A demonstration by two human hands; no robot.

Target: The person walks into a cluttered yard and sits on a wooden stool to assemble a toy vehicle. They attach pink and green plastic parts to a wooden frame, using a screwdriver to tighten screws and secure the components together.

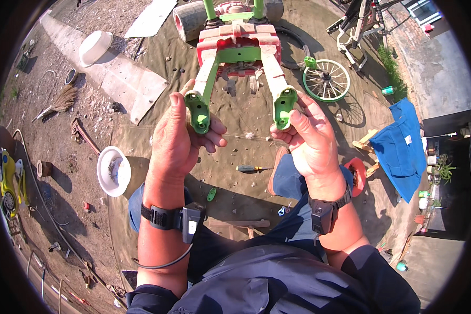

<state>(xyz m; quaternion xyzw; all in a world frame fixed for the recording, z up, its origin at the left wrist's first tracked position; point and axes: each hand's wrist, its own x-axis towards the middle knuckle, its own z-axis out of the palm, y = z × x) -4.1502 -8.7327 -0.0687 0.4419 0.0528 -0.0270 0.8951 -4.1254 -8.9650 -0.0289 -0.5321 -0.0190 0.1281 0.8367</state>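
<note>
A red, white and green plastic frame (239,32), dusty and worn, stands in front of me. Two arms reach from it toward me, each finishing in a hollow green end piece with holes. My left hand (174,140) cups the left end piece (199,116), its fingers passing behind and under the plastic and its thumb raised alongside. Around the right end piece (284,111) my right hand (316,142) closes, thumb on the near side and fingers behind. A screwdriver (246,169) lies on the ground cloth between my legs, near a small loose green part (211,194).
A white basin (114,171) and an adjustable-looking wrench (86,137) lie on the left. Far right of the frame lies a spoked wheel (326,80) with a green rim. Blue cloth (401,149) drapes a wooden stool. A whisk broom (63,99) rests at far left.
</note>
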